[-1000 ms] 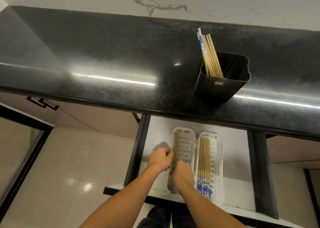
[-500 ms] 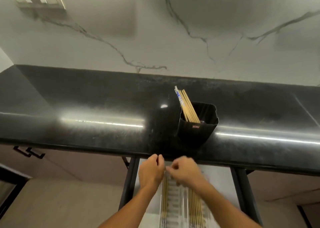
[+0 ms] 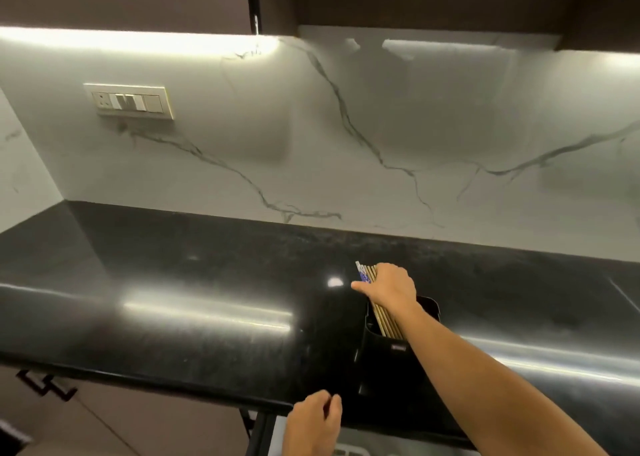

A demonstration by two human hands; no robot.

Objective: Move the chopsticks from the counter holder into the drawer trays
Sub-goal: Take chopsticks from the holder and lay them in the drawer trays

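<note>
Several chopsticks (image 3: 385,320): a bundle of light wooden sticks, one with a blue-and-white patterned end, standing tilted to the left in a holder near the counter's front edge, right of its middle.
Holder (image 3: 382,362): a black, square-mouthed cup standing upright on the counter, with a small label on its front face.
Right hand (image 3: 388,287): reaches across the counter and closes over the upper part of the bundle. The fingers curl round the sticks and the thumb points left. The sticks' lower ends are inside the holder.
Left hand (image 3: 313,424): hangs just below the counter's front edge, over the open drawer, with fingers loosely curled and nothing in them.
Drawer (image 3: 263,435): pulled out under the counter, only its dark left side and a pale strip of its inside showing at the bottom edge.
Tray (image 3: 346,452): a sliver of white slotted plastic in the drawer; what it holds cannot be seen.
Counter (image 3: 173,282): glossy black stone with streaks of reflected light.
Wall (image 3: 346,143): white marble with grey veins, lit from under dark cupboards, with a switch plate (image 3: 130,101) at upper left.
</note>
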